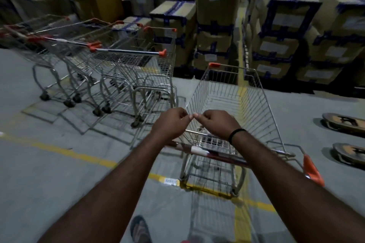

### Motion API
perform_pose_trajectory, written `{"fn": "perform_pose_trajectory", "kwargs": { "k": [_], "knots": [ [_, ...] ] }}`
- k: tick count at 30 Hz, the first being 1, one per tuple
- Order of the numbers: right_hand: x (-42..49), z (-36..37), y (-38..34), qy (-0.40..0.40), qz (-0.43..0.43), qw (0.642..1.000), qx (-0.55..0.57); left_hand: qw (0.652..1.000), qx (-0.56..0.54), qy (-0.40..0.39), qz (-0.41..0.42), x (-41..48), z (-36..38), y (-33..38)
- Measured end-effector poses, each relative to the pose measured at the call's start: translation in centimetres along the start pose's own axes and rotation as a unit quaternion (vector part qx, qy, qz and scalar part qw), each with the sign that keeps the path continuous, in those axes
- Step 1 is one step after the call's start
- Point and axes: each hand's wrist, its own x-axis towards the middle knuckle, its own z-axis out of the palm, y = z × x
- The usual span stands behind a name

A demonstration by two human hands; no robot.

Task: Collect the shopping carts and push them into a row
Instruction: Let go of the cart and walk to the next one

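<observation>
Over loose cart (233,100), past handle (209,153): left hand (169,123) and right hand (218,122), fingers (181,114) curled, knuckles almost meeting; grip on wire cannot tell. Probably aiming cart at nested row (110,61)

Dim light falls on a grey concrete floor (59,163) crossed by a yellow line (79,157). Taped cardboard boxes (217,16) are stacked across the top of the frame.

Two bare forearms reach up from the bottom corners to mid-frame. The left hand (170,124) and right hand (217,122) meet there, fingers curled, knuckles nearly touching.
</observation>
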Motion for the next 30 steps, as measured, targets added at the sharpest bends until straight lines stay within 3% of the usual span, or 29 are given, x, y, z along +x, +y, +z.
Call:
{"fn": "perform_pose_trajectory", "kwargs": {
  "k": [4,7,12,16,21,25,30],
  "knots": [
    [3.3,2.4,-4.9,0.052,0.009,0.995,0.089,0.998,-0.030,0.044,-0.022,1.8,-2.5,-3.2],
    [5.2,5.6,-9.8,0.088,0.012,0.975,0.205,0.986,-0.136,0.086,-0.034,1.9,-4.1,-7.1],
    [7.1,11.8,-18.1,0.096,-0.044,0.952,0.287,0.968,-0.227,0.099,-0.037,0.8,-7.7,-15.8],
    [7.9,17.5,-22.7,0.053,-0.061,0.952,0.296,0.968,-0.231,0.080,-0.048,-0.4,-10.4,-22.8],
    [10.5,21.7,-25.4,-0.003,-0.003,0.946,0.323,0.962,-0.252,0.040,-0.096,1.1,-12.8,-28.5],
    [14.8,20.0,-26.7,0.010,0.039,0.943,0.330,0.963,-0.245,0.023,-0.113,5.6,-14.7,-30.9],
    [23.2,16.9,-27.1,0.083,0.073,0.939,0.326,0.974,-0.218,0.005,-0.054,15.4,-16.7,-31.9]
  ]
}}
